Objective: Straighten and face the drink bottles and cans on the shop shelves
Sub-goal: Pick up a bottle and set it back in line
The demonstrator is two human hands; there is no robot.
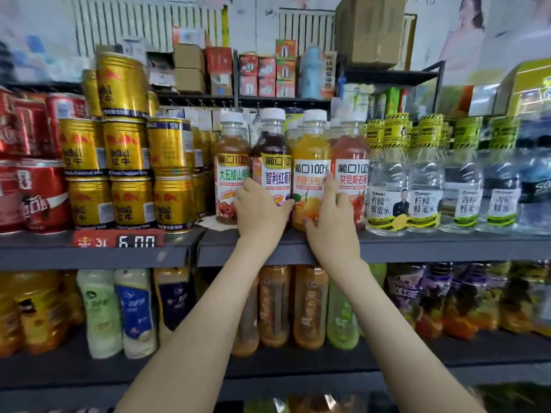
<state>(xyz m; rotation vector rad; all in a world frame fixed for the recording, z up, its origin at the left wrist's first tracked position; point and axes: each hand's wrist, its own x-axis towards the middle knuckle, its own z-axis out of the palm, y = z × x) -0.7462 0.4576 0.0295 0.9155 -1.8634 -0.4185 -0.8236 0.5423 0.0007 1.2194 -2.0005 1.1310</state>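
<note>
Two clear plastic juice bottles with white caps are held upright, side by side, at the front of the grey metal shelf [417, 245]. The dark purple juice bottle [272, 162] is gripped low down by the left hand [262, 208], with the fingers curled round its left side and the thumb laid across its right. The orange juice bottle [311, 162] is gripped by the right hand [331, 222], fingers wrapped round its right side, thumb set near its base. The hands are kept apart, one on each bottle. A brown juice bottle [231, 162] is stood just left of the pair and a red juice bottle [353, 162] just right. Stacked gold cans [125, 150] are seen further left, and clear water bottles [387, 180] with yellow-and-black neck wraps further right.
</note>
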